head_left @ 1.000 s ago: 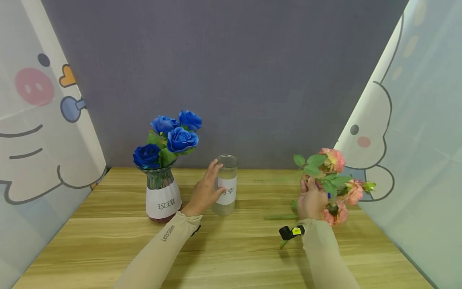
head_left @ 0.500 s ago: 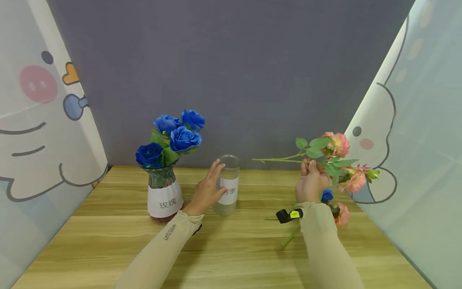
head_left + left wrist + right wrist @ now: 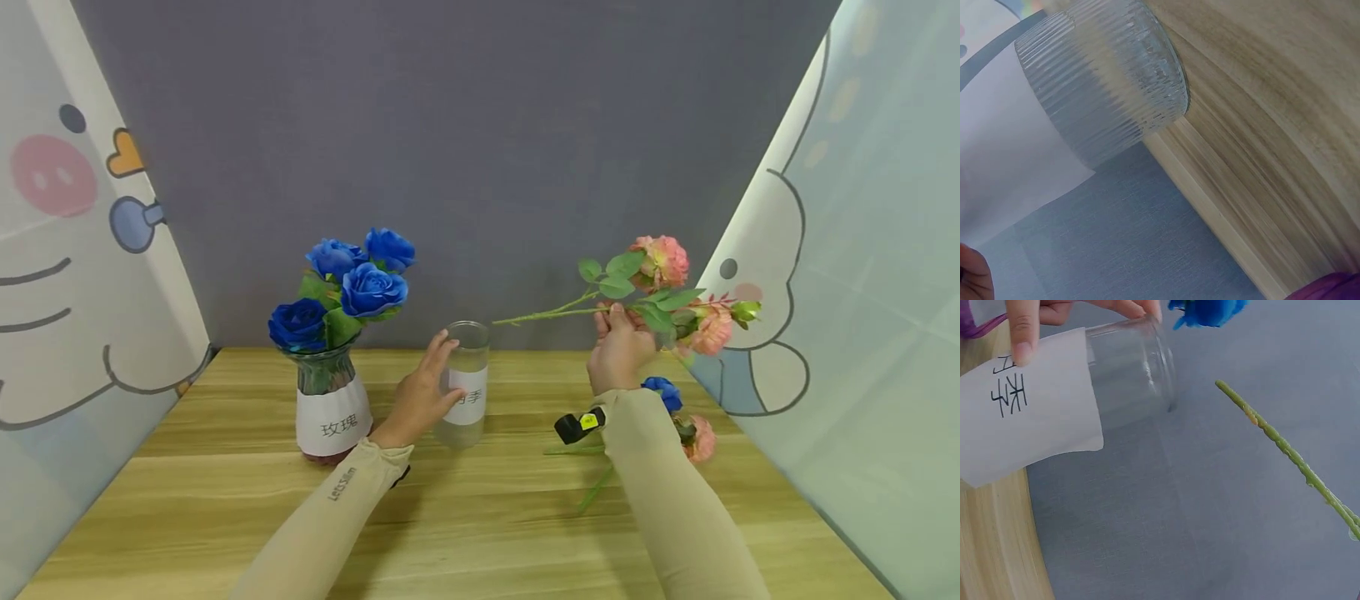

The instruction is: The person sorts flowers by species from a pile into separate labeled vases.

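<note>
A clear ribbed glass vase (image 3: pixel 471 354) with a white paper label stands upright on the wooden table. My left hand (image 3: pixel 420 396) grips it from the left, the thumb on the label and fingers up near the rim. My right hand (image 3: pixel 618 354) pinches the stem of a pink flower spray (image 3: pixel 662 262) with green leaves and a bud. That spray is held sideways above the table, blooms to the right. Its bare stem end (image 3: pixel 1229 391) points left and lies a little apart from the vase's mouth, as the right wrist view also shows.
To the left stands a labelled vase (image 3: pixel 333 425) holding several blue roses (image 3: pixel 373 289). Under the right forearm lie a blue flower (image 3: pixel 663 392) and a pink flower (image 3: pixel 701 439), their green stems reaching left. A grey backdrop (image 3: pixel 480 167) rises behind the table.
My right hand has lifted the pink flower spray off the table and brought it left, its stem end nearing the vase. The left hand keeps its place on the vase.
</note>
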Demonstrator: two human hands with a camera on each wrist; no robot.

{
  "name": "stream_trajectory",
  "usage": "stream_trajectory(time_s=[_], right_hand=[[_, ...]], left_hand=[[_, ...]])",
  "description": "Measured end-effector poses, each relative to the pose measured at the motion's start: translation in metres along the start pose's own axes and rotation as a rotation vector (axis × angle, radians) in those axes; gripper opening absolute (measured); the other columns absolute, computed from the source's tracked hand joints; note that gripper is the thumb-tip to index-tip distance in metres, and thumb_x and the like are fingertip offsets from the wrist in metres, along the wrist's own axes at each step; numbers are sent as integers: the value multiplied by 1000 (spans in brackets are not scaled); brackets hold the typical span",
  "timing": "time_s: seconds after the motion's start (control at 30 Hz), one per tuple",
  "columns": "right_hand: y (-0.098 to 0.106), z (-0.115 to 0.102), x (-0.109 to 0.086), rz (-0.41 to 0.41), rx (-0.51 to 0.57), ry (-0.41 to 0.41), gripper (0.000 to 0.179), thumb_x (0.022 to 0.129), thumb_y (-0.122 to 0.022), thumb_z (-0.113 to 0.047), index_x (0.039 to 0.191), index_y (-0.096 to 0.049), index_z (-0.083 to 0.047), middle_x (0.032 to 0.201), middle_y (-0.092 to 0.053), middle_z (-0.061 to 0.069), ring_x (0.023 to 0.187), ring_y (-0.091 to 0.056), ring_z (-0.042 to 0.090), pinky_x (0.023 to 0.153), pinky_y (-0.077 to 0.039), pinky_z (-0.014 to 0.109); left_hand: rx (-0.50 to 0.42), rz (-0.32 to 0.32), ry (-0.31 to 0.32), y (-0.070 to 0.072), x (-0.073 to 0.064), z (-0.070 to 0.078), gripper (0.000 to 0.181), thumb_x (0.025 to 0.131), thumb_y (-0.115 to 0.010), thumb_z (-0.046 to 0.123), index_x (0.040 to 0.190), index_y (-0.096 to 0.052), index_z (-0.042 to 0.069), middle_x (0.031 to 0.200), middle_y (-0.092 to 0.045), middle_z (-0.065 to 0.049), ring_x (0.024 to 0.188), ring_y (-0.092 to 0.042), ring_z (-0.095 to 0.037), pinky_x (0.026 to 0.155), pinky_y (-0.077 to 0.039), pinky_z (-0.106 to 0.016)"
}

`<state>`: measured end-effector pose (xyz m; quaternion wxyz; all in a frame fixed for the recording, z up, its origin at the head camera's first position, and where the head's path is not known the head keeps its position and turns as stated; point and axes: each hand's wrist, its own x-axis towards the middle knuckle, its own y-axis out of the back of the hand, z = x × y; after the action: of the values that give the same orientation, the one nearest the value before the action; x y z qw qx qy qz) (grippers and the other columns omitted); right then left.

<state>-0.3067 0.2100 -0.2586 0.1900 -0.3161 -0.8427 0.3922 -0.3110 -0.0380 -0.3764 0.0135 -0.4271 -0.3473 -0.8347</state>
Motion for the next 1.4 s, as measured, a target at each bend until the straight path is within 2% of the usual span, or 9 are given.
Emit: stream_trajectory(time_s=[0.23,0.4,0.5,0.63,0.77,1.03,1.13,1.27,1.4], right_hand=[[-15,6,-9,-59,-67,67,28,95,-52,4,122,-43,3,98,-52,15,80,-62,22,67,-53,22],[-25,12,-16,-45,-194,86,37,94,-57,1,128,-45,-3,93,-54,11,80,-62,19,71,-53,25],[-31,17,-20,-62,-264,113,36,93,-59,1,127,-47,-1,88,-56,10,76,-62,16,72,-54,25],[-36,22,-23,-87,-294,146,35,91,-60,3,124,-49,2,85,-58,10,72,-63,14,69,-54,24],[-39,24,-23,-114,-344,133,32,91,-61,3,121,-50,1,87,-57,10,72,-62,13,70,-54,25],[-56,22,-22,-249,-506,105,24,92,-60,2,114,-52,5,89,-60,9,74,-63,17,69,-53,25],[-65,22,-24,-282,-555,112,23,91,-62,1,111,-52,7,92,-63,14,72,-64,16,69,-54,26],[-75,24,-27,-336,-633,166,25,90,-64,0,110,-54,10,97,-67,22,68,-63,14,74,-54,33],[-82,27,-32,-375,-689,200,23,91,-63,0,110,-55,10,98,-69,24,75,-67,20,73,-55,34]], left_hand=[[-5,-4,-13,2,0,0,78,72,-84,9,137,-41,3,147,-37,-20,45,-40,-10,43,-37,-26],[1,5,-18,3,1,0,78,72,-85,9,137,-41,3,146,-37,-21,46,-40,-10,43,-38,-26],[4,5,-13,3,1,1,79,71,-85,8,136,-41,3,146,-37,-21,46,-40,-10,43,-37,-26],[-2,-8,-4,3,1,2,78,72,-84,9,136,-40,4,147,-36,-21,45,-39,-9,42,-37,-25],[9,-16,-2,4,1,4,78,72,-85,10,136,-41,4,147,-37,-21,44,-38,-8,42,-36,-25],[32,9,-19,3,-1,4,79,70,-86,10,135,-41,4,146,-37,-20,46,-40,-10,43,-38,-26],[31,7,-21,3,-1,4,79,70,-86,10,135,-41,3,146,-37,-20,47,-43,-11,44,-39,-27],[27,7,-25,4,-1,4,78,70,-86,9,135,-41,3,146,-38,-20,47,-43,-11,43,-39,-27],[24,14,-36,4,-1,3,78,71,-86,9,135,-41,3,145,-38,-21,46,-42,-11,43,-38,-27]])
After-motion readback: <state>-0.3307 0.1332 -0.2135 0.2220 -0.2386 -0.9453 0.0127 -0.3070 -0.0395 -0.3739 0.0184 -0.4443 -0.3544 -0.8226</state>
